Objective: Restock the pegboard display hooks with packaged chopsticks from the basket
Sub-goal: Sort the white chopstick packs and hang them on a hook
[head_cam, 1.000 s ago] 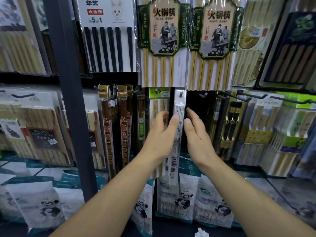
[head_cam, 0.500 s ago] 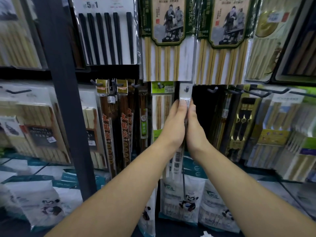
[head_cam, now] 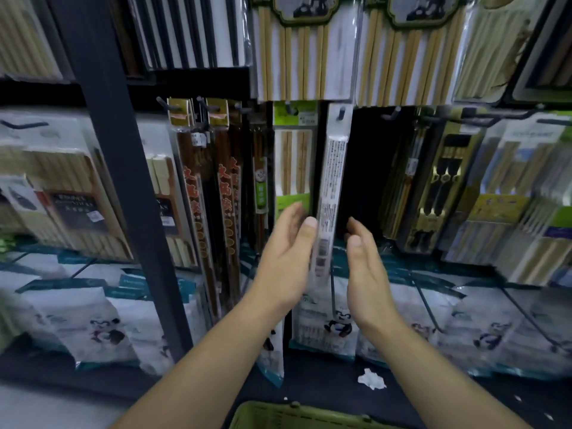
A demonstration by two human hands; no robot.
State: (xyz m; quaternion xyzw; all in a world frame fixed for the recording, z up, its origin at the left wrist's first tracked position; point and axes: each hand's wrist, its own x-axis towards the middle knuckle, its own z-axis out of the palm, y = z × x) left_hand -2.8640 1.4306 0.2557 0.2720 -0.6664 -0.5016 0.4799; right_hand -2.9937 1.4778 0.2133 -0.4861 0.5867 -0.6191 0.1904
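Note:
A narrow white chopstick pack (head_cam: pixel 330 187) hangs from a black peg hook (head_cam: pixel 340 113) in the middle row of the display. My left hand (head_cam: pixel 289 258) is beside the pack's lower end, its thumb tip touching the pack's left edge, fingers relaxed. My right hand (head_cam: pixel 366 274) is just right of the pack, apart from it, fingers loosely bent and holding nothing. The green basket (head_cam: pixel 297 414) shows its rim at the bottom edge; its contents are hidden.
A dark upright post (head_cam: pixel 123 187) stands left of my hands. Brown chopstick packs (head_cam: pixel 198 193) and a green-labelled pack (head_cam: pixel 294 156) hang to the left, gold-black packs (head_cam: pixel 445 181) to the right. Panda-printed bags (head_cam: pixel 334 323) line the shelf below. A crumpled paper (head_cam: pixel 371 379) lies on the floor.
Both hands have let go of the pack's top and dropped to its lower end, spreading apart. The pack now hangs on the hook. The camera has tilted down, bringing the basket into view.

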